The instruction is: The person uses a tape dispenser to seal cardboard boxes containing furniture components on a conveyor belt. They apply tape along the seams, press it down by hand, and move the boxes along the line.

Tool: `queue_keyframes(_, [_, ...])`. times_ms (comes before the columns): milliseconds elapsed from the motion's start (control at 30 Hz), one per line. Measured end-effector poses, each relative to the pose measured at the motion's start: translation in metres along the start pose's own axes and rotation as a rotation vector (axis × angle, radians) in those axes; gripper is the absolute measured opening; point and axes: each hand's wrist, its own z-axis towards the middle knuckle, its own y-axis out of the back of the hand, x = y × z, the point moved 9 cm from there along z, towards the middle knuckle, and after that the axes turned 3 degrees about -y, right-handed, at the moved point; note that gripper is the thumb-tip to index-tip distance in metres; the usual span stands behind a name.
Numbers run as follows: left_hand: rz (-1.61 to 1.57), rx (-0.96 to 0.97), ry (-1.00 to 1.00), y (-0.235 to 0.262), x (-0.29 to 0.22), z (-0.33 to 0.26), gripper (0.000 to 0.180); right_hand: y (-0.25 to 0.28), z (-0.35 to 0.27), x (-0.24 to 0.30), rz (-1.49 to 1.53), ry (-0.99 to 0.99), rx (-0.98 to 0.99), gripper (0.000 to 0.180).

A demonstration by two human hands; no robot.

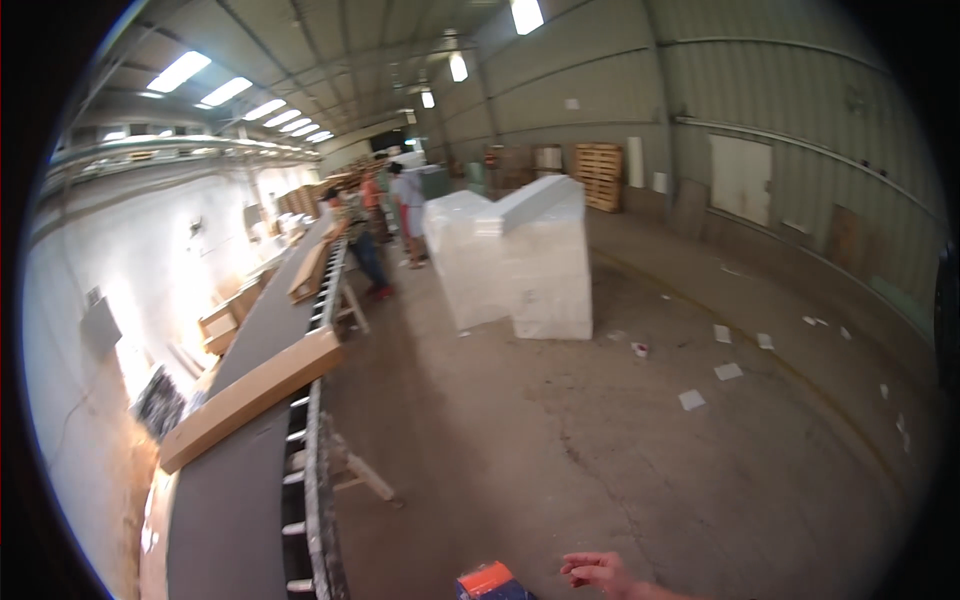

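My right hand [598, 573] shows at the lower edge, its fingers loosely bent and apart, with nothing in them. Just left of it, and apart from it, is an orange and dark blue object [487, 579], boxy in shape and cut off by the picture's edge. I cannot make out what kind of thing it is or what supports it. My left hand is outside the picture. A long brown cardboard box [255, 398] lies slantwise across the grey conveyor belt [225, 510] on the left, away from my right hand.
A roller rail [298, 480] edges the belt, with a slanted leg [372, 477] jutting onto the floor. White-wrapped stacks [550, 265] stand ahead. Several people work farther along, one in dark trousers [370, 262] beside the belt. Paper scraps [692, 400] litter the floor; wooden pallets [598, 175] stand far back.
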Motion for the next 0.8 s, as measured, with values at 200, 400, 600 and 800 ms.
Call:
queue_keyframes(200, [-0.184,0.265,0.227,0.008,-0.034,0.105,0.033,0.075,0.026,0.060,-0.020,0.016,-0.485,0.038])
queue_keyframes(400, [0.304,0.018,0.292,-0.062,-0.069,0.219,0.026,0.099,0.073,0.138,-0.022,0.220,-0.677,0.033])
queue_keyframes(600, [0.438,-0.077,0.317,-0.021,-0.099,0.315,0.036,0.156,0.183,0.131,0.083,0.001,-0.685,0.088])
queue_keyframes(800, [0.570,-0.149,-0.038,-0.037,-0.186,0.430,0.032,0.191,0.373,0.219,0.184,0.069,-0.753,0.025])
